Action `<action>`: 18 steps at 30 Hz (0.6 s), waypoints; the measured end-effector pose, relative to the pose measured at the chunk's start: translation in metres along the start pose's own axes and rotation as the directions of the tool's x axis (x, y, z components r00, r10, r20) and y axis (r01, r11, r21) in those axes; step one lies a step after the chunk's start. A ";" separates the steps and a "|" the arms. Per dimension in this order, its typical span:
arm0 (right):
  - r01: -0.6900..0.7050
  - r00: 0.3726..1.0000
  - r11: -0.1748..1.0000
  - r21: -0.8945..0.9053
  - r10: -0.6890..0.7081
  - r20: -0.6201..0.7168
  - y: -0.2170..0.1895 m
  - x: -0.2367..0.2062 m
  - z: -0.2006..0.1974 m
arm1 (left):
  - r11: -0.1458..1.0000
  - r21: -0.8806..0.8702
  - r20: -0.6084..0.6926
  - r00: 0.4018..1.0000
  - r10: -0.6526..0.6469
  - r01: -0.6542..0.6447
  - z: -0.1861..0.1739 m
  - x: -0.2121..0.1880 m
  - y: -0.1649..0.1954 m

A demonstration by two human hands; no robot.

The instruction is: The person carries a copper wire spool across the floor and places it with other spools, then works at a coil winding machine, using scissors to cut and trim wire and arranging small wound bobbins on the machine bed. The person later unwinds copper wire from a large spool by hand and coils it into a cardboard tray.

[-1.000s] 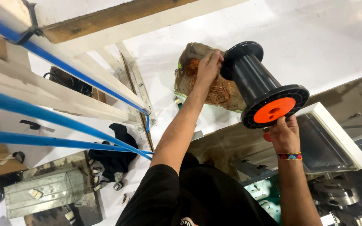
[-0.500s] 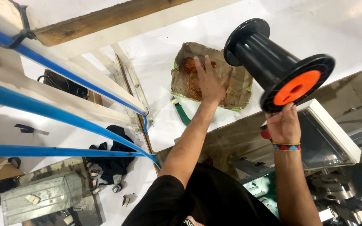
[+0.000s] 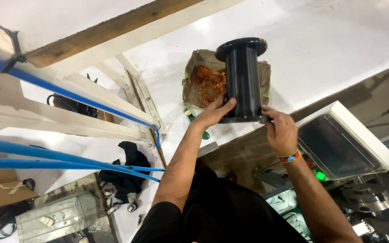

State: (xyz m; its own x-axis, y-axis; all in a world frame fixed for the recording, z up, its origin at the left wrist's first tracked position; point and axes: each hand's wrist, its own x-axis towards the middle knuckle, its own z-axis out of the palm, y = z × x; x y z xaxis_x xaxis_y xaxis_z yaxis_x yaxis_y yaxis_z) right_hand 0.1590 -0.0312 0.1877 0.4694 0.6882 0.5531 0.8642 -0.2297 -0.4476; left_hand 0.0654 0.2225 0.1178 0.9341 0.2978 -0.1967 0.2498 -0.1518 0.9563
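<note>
Copper scrap [image 3: 208,83] in cardboard box [image 3: 194,60]

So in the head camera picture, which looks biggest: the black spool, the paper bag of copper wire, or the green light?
1. black spool, though it is nearer the camera
2. paper bag, close in size
3. green light

Blue straps [image 3: 68,92]: being seen stretching across the white wooden frame [image 3: 95,96] at the left.
Black cloth [image 3: 129,173]: lying crumpled on the white floor [image 3: 338,36] under the straps.
Metal box [image 3: 57,216]: sitting at the lower left, near the cloth.
Screen panel [image 3: 338,144]: being shown tilted in its white casing at the right, a green light [image 3: 321,176] glowing just below it.
</note>
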 end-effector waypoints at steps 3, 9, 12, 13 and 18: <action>-0.449 0.888 0.884 0.132 0.457 -0.040 0.040 0.018 -0.012 | 0.793 -0.605 -0.071 0.997 0.030 -0.067 -0.001 -0.008 -0.004; -0.524 0.569 0.240 0.817 0.813 0.126 0.168 0.096 -0.081 | 0.991 -0.019 -0.470 0.876 0.105 -0.129 -0.003 -0.018 -0.015; -0.518 0.462 0.095 0.850 0.868 0.184 0.208 0.111 -0.089 | 0.904 0.357 -0.415 0.827 0.379 -0.236 -0.006 -0.015 -0.020; -0.513 0.404 0.052 0.857 0.895 0.187 0.215 0.110 -0.086 | 0.891 0.411 -0.388 0.847 0.363 -0.193 -0.007 -0.013 -0.021; -0.550 0.272 -0.062 0.833 0.930 0.248 0.227 0.114 -0.083 | 0.751 0.661 -0.363 0.880 0.306 0.011 -0.019 0.014 -0.022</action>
State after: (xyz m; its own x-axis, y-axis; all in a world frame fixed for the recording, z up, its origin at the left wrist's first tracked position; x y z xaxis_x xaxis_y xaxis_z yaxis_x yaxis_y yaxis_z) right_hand 0.4232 -0.0620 0.2072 0.8862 0.1444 -0.4403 -0.4622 0.2083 -0.8620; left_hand 0.0678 0.2483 0.0978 0.8062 0.5575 0.1981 0.3663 -0.7332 0.5729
